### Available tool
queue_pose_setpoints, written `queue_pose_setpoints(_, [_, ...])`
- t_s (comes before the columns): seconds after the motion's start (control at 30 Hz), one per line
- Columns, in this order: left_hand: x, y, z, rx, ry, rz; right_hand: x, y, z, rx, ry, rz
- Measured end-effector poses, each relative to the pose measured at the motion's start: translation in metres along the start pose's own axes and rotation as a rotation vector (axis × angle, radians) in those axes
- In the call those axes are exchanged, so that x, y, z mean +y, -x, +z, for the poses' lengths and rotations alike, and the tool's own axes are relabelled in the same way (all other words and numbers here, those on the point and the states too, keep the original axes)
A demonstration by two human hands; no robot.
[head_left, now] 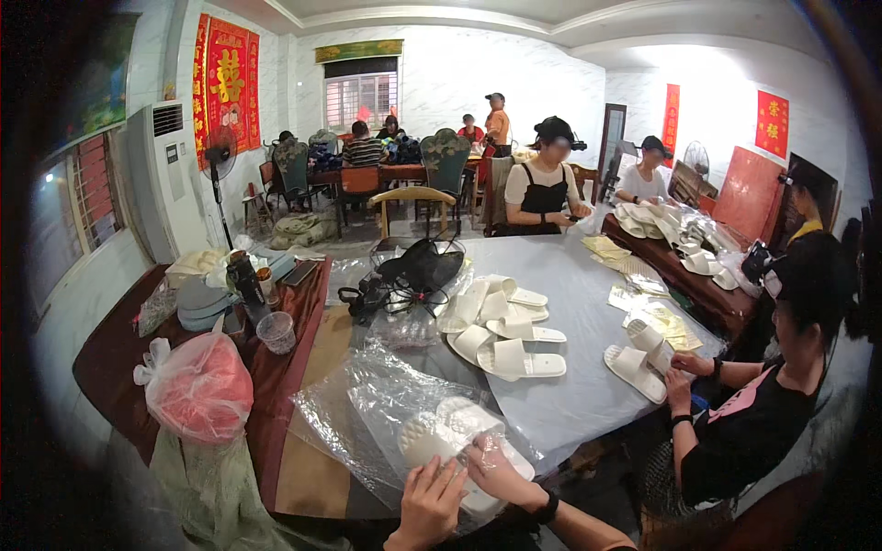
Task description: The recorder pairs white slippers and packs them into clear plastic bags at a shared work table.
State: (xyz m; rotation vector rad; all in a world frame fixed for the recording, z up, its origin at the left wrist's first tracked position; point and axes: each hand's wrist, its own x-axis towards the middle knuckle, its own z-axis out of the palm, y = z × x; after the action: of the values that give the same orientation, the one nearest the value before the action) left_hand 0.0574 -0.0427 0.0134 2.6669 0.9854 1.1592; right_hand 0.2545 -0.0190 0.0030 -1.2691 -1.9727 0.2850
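My left hand (428, 505) rests flat on a clear plastic bag (386, 404) spread on the table's near edge. Beside it, my right hand (496, 470) grips a pair of white slippers (450, 424) that lie inside the bag. A black band sits on my right wrist. Farther up the table, a pile of loose white slippers (503, 332) lies on the grey table cover (588, 386).
A person at the right holds a white slipper (636, 367) near gold packets (663, 323). Other people sit at the far end. A dark side table (110, 367) at the left carries a red bagged bundle (200, 387), a cup (276, 331) and bottles. A black fan (418, 268) lies mid-table.
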Motion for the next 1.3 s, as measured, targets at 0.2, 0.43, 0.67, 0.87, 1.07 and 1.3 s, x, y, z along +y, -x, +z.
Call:
queue_pose_setpoints(0.2, [0.004, -0.014, -0.029, 0.036, -0.017, -0.006, 0.011, -0.031, 0.023, 0.164, 0.209, -0.244])
queue_pose_setpoints(0.43, [-0.024, -0.015, -0.04, 0.01, 0.018, -0.165, -0.018, -0.04, 0.019, -0.016, 0.002, 0.051])
queue_pose_setpoints(0.67, [-0.032, -0.026, -0.036, -0.023, 0.01, -0.19, -0.035, -0.04, 0.008, -0.046, 0.004, -0.004])
queue_pose_setpoints(0.87, [-0.013, -0.03, -0.029, -0.067, 0.129, -0.097, -0.012, -0.031, 0.024, -0.018, -0.079, -0.037])
queue_pose_setpoints(1.07, [0.018, -0.002, -0.037, -0.064, 0.156, -0.033, -0.007, -0.026, 0.022, -0.013, 0.12, -0.24])
queue_pose_setpoints(1.3, [0.019, 0.007, -0.054, -0.193, 0.111, -0.058, 0.009, -0.051, 0.043, 0.0, 0.197, 0.122])
